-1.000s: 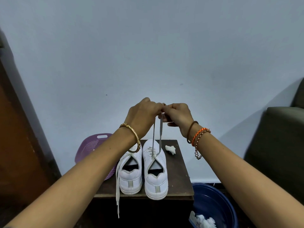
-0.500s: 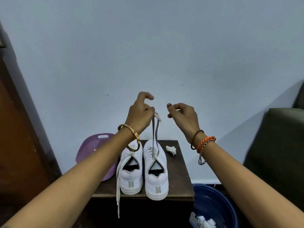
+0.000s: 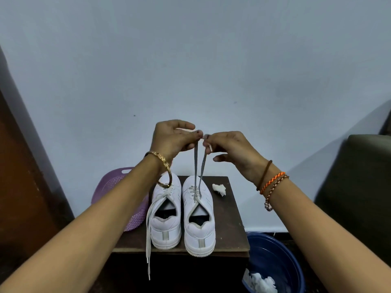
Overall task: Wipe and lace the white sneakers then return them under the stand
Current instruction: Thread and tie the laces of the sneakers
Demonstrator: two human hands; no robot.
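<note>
Both white sneakers stand side by side, heels toward the camera, on the dark wooden worktop [image 3: 230,235], and they look clean, so the wiping seems to be done or nearly so; a small crumpled white wad [image 3: 220,189] lies on the worktop just beside the right sneaker [image 3: 198,218], and more white wads sit in the blue basin [image 3: 273,263] on the floor. The lacing is only partly done. The right sneaker's lace [image 3: 197,166] is threaded through the lower eyelets only, with its two ends drawn straight up and taut. The left sneaker [image 3: 166,216] is also laced only low down, and its lace [image 3: 148,227] hangs slack over the worktop's front edge. Still left, by my reading: finishing both lacings, perhaps tying, and putting the pair back under the stand. The left hand [image 3: 171,140] pinches one end of the right sneaker's lace between thumb and fingertip, its other fingers curled. The right hand [image 3: 230,151] pinches the other end at its tip, so the two ends meet high above the toe. A purple basket [image 3: 114,187] leans behind the worktop.
</note>
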